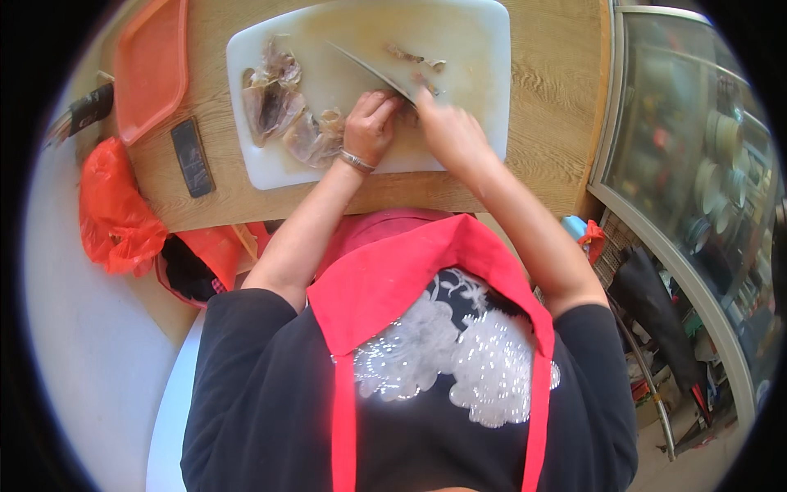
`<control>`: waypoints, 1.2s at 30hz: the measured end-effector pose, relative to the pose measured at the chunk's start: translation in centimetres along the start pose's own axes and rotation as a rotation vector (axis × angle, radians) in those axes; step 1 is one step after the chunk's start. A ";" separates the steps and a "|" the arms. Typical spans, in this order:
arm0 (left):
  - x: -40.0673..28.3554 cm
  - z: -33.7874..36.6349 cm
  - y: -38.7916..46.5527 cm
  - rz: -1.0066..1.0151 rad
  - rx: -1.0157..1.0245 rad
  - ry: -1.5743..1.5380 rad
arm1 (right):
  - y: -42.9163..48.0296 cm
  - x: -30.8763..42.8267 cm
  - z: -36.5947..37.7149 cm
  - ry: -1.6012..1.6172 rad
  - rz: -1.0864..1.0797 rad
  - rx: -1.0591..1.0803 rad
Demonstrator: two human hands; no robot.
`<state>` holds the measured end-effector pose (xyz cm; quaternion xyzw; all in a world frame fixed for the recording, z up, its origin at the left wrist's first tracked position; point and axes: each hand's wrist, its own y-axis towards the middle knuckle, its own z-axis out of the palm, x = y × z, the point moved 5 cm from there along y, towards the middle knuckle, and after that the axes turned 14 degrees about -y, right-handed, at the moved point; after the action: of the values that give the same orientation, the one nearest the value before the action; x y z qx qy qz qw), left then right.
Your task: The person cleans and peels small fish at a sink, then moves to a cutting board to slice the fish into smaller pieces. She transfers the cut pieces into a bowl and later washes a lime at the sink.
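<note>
My right hand [454,132], slightly blurred, grips a kitchen knife whose long blade [367,69] points up and to the left over a white plastic cutting board [473,37]. Close beside the blade, my left hand [371,126] has its fingers curled down on a piece of meat [407,117], mostly hidden by the hands and knife. Pale, translucent pieces of dried-looking meat or seafood [286,117] lie on the board's left side, reaching to my left wrist. Beyond the knife are small cut strips [404,54].
The wooden table [544,92] bears a red plastic tray [150,67] and a dark phone [192,158] on the left. A red plastic bag [114,209] hangs at the left edge. To the right stands a glass-fronted cabinet [682,117] with dishes, with a black umbrella [661,320] below.
</note>
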<state>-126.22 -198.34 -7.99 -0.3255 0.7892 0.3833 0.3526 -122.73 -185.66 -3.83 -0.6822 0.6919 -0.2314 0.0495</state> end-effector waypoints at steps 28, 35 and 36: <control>0.0 -2.1 0.2 0.014 0.068 -0.054 | 4.9 -0.6 0.0 0.197 -0.152 -0.071; 0.8 -10.6 -2.7 -0.256 0.083 0.228 | -4.7 -0.7 0.9 0.148 0.029 0.109; 0.8 -10.4 -3.0 -0.266 0.096 0.207 | -5.0 -0.9 1.5 0.140 0.036 0.107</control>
<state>-127.49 -208.68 -4.94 -0.4476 0.7886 0.2595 0.3322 -117.48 -184.98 -3.40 -0.6480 0.6926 -0.3141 0.0417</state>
